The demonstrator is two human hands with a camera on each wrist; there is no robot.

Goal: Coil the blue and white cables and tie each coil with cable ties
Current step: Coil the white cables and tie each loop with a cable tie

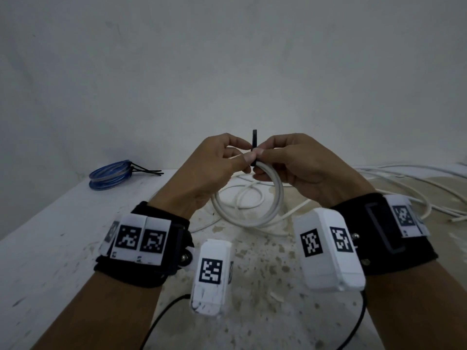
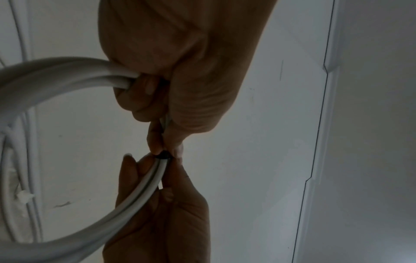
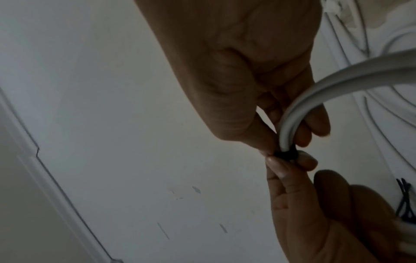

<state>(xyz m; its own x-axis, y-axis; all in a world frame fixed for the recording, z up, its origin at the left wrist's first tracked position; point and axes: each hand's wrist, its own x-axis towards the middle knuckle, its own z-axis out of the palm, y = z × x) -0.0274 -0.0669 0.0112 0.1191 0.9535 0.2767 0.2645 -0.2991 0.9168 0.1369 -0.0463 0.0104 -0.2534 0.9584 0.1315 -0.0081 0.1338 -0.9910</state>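
Observation:
I hold a white cable coil (image 1: 276, 198) upright above the table, between both hands. A black cable tie (image 1: 254, 140) wraps the top of the coil, with its tail sticking straight up. My left hand (image 1: 246, 156) and right hand (image 1: 261, 154) meet there, each pinching the tie between thumb and forefinger. The other fingers curl round the coil. In the left wrist view the black cable tie (image 2: 162, 155) shows as a dark band on the white cable coil (image 2: 135, 192). The right wrist view shows the same black cable tie (image 3: 286, 154). A blue cable coil (image 1: 111, 174) lies at the table's back left, bound with black ties (image 1: 146, 170).
Loose white cable (image 1: 404, 180) sprawls over the right and back of the stained white table (image 1: 50, 236). More loops lie under the raised coil. A bare wall stands close behind. Thin black wires (image 1: 161, 314) hang from the wrist cameras near me.

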